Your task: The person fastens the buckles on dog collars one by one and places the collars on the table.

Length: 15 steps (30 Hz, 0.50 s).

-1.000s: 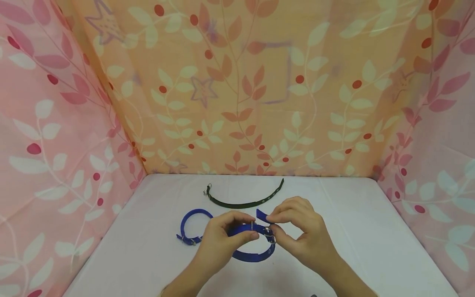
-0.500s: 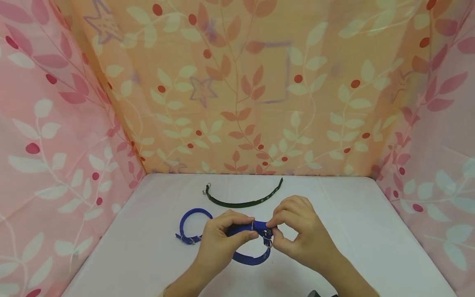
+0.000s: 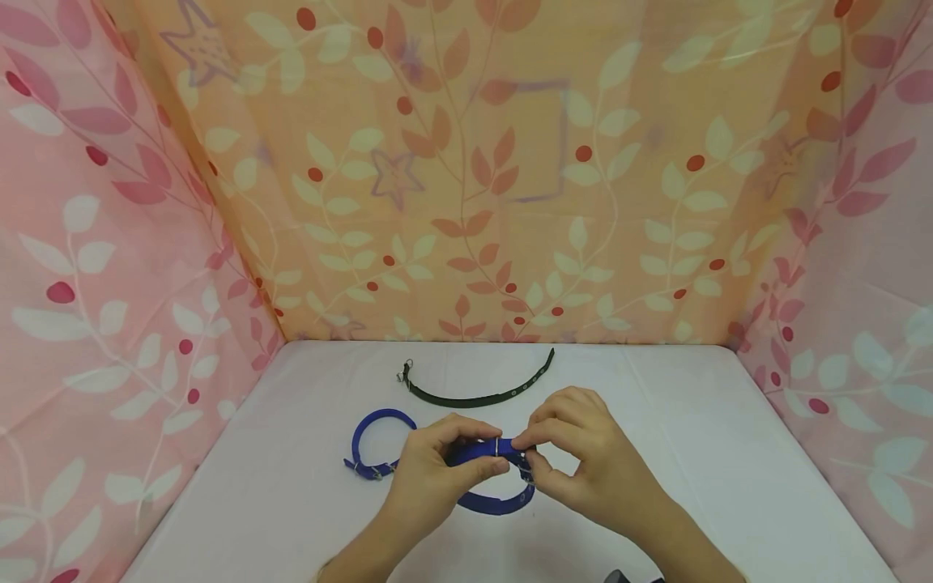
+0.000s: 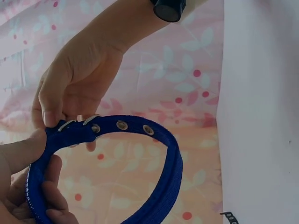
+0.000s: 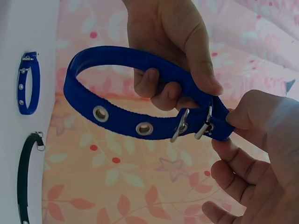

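Note:
Closed into a loop, a blue buckle collar (image 3: 496,506) is held above the table between both hands. My left hand (image 3: 437,470) pinches the band between thumb and fingers, beside a thin metal keeper loop. My right hand (image 3: 583,445) pinches the strap's tip by the buckle, close to that keeper. In the right wrist view, the metal buckle (image 5: 205,126) and a D-ring sit near the right fingertips, and metal eyelets line the band. From the left wrist view, the collar (image 4: 175,172) curves round as a ring; whether the tip is inside the keeper, I cannot tell.
A second blue collar (image 3: 386,414), buckled into a ring, lies on the white table (image 3: 255,502) left of the hands. Farther back lies a dark green collar (image 3: 466,402), unbuckled and curved. Patterned cloth walls (image 3: 466,243) stand around the table.
The strap's free tip, raised one second ago, now lies down along the band. My right hand has shifted slightly left toward the keeper; my left hand keeps its grip.

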Each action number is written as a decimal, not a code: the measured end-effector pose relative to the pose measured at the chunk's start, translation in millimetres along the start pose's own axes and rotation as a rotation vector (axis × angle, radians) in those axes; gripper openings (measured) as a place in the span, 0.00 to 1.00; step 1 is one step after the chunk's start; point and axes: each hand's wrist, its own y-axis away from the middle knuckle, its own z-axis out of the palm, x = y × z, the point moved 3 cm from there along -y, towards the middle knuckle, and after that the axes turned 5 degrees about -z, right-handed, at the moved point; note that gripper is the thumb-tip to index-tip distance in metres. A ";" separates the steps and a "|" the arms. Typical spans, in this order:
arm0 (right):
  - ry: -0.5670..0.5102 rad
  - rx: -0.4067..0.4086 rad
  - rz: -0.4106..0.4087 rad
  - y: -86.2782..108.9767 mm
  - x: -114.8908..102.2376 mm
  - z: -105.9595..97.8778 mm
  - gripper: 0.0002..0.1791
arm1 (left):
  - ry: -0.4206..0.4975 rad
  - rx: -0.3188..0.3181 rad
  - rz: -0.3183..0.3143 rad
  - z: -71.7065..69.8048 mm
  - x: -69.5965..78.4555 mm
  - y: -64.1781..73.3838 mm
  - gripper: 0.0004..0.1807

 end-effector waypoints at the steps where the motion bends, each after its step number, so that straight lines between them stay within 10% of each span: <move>1: -0.006 -0.006 0.008 0.2 0.2 0.0 0.19 | -0.012 -0.005 -0.015 -0.4 0.4 0.1 0.16; 15: -0.114 0.003 0.044 0.9 0.3 3.8 0.17 | -0.017 -0.051 0.025 -2.4 1.5 0.3 0.14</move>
